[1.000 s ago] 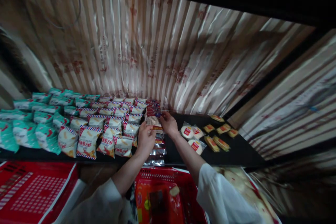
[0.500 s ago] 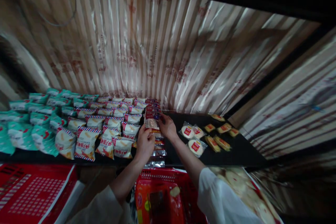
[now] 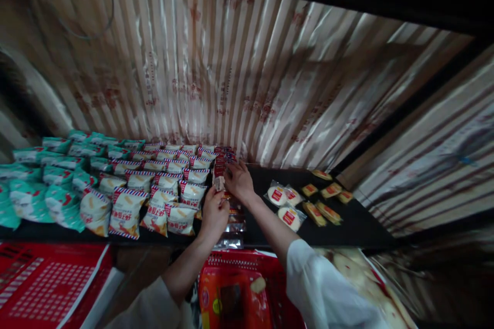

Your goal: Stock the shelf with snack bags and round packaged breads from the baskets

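Observation:
A row of dark red snack packets (image 3: 218, 167) runs from the back of the black shelf (image 3: 266, 234) towards its front edge. My left hand (image 3: 215, 212) is closed at the near end of one packet, its fingers curled. My right hand (image 3: 240, 182) reaches over the same packet from the right, its fingers bent down against it and partly hiding it. Shiny packet ends (image 3: 234, 226) of the same row show below my hands. To the left of them stand white snack bags (image 3: 180, 218) with striped tops.
Teal bags (image 3: 64, 205) fill the shelf's left end. Round white crackers (image 3: 289, 217) in clear wrappers and small yellow packets (image 3: 328, 212) lie on the right. Below is a red basket (image 3: 280, 288) holding an orange package (image 3: 235, 298); another red basket (image 3: 50, 282) stands left.
My right hand has shifted slightly left and further over the dark red packet, covering more of it. The left hand stays at nearly the same spot.

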`<state>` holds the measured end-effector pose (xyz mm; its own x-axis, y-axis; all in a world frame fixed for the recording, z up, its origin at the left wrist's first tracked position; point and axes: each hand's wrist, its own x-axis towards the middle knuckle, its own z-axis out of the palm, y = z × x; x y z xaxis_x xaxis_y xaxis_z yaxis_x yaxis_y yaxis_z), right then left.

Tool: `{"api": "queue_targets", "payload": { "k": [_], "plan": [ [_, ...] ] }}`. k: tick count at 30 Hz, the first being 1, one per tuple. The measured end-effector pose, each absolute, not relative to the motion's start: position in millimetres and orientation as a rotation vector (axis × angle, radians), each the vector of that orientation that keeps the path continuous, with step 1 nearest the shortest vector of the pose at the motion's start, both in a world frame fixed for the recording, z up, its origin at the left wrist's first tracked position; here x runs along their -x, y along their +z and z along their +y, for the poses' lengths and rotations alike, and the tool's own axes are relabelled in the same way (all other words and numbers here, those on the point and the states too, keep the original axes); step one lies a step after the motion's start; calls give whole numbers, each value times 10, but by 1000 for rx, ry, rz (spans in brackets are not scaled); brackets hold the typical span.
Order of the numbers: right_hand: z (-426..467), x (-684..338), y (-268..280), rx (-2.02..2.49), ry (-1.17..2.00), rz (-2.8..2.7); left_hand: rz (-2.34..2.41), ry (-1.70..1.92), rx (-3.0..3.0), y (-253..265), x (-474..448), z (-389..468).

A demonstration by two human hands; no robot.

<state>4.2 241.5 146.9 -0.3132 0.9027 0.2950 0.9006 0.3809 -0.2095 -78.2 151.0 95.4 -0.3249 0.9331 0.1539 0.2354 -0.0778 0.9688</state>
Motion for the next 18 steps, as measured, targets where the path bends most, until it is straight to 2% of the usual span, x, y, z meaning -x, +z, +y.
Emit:
{"api": "queue_targets", "payload": {
  "k": [10,18],
  "plan": [
    [2491,177,1485,1868,286,-2408,1581,1449,-1331,914,783,1469],
    [2553,161,1370,1965,410,-2410,1729,1281,-1615,1013,823,1282]
  ]
}}
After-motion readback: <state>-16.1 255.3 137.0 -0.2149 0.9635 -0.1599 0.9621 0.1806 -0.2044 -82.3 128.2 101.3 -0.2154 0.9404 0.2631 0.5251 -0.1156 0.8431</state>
